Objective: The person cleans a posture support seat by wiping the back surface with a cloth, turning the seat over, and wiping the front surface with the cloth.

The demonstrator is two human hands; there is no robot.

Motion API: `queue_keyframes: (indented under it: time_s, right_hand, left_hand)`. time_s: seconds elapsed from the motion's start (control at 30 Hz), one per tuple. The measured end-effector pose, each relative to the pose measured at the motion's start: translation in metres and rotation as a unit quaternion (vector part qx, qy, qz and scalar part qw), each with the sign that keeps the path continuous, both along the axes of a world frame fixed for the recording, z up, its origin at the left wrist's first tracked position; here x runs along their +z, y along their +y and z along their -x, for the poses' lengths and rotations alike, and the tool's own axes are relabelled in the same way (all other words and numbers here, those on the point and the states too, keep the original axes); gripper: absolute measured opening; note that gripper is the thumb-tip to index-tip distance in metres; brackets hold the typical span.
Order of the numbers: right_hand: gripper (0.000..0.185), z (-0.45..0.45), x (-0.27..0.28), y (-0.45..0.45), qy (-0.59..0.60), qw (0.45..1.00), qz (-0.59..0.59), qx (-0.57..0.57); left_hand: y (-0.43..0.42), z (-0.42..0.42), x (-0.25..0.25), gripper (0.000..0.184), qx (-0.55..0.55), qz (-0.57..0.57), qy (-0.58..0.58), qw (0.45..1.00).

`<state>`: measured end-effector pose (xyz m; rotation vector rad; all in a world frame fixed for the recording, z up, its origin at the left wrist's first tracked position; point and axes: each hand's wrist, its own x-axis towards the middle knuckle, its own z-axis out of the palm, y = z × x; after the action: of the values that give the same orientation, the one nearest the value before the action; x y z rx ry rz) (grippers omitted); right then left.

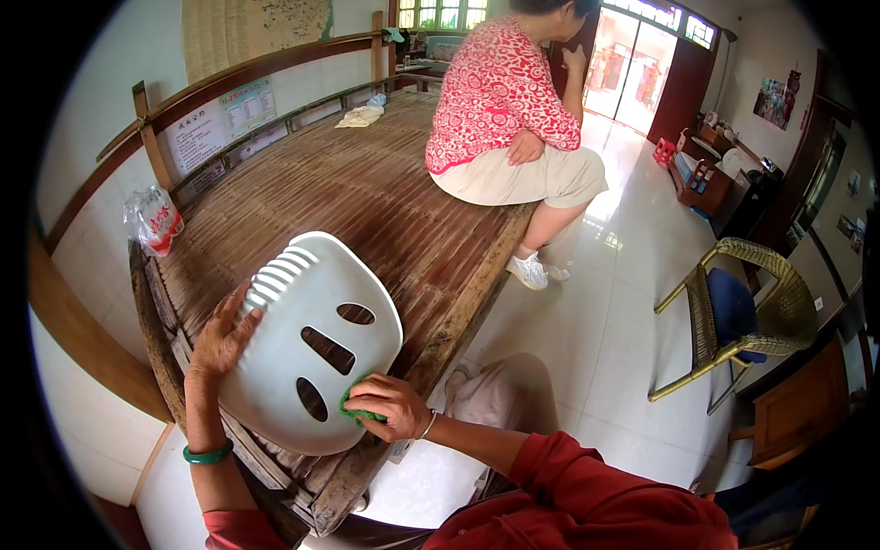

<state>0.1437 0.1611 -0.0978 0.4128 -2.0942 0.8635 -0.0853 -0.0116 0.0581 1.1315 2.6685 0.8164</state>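
Note:
A pale grey plastic shell [284,339] with three cut-out slots and a ribbed edge rests tilted on the near end of a bamboo-slat bed [339,183]. My left hand [223,337] grips its left rim beside the ribs, fingers on the surface and a green bangle on the wrist. Pressed against the shell's lower right edge is a green scrubbing pad [359,403], held under the closed fingers of my right hand [390,406]. Part of the pad is hidden beneath those fingers.
Another person [504,101] sits on the bed's right edge, legs hanging down. A plastic bag [154,220] lies at the bed's left corner, and folded cloth [360,116] at its far side. A wicker chair [779,316] stands on the right.

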Motion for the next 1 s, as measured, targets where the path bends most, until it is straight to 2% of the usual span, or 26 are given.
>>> queue_keyframes:
  time_s: [0.6,1.0]
  right_hand:
    - [0.034,0.0007,-0.0014,0.0001,-0.004,1.0,-0.004,0.001]
    - [0.034,-0.0001,-0.0015,-0.0001,-0.006,1.0,-0.007,0.0]
  left_hand:
    - [-0.0002,-0.001,0.002,0.076,0.008,0.005,-0.001,1.0]
    - [0.0003,-0.0041,0.0034,0.071,0.007,-0.002,0.004,1.0]
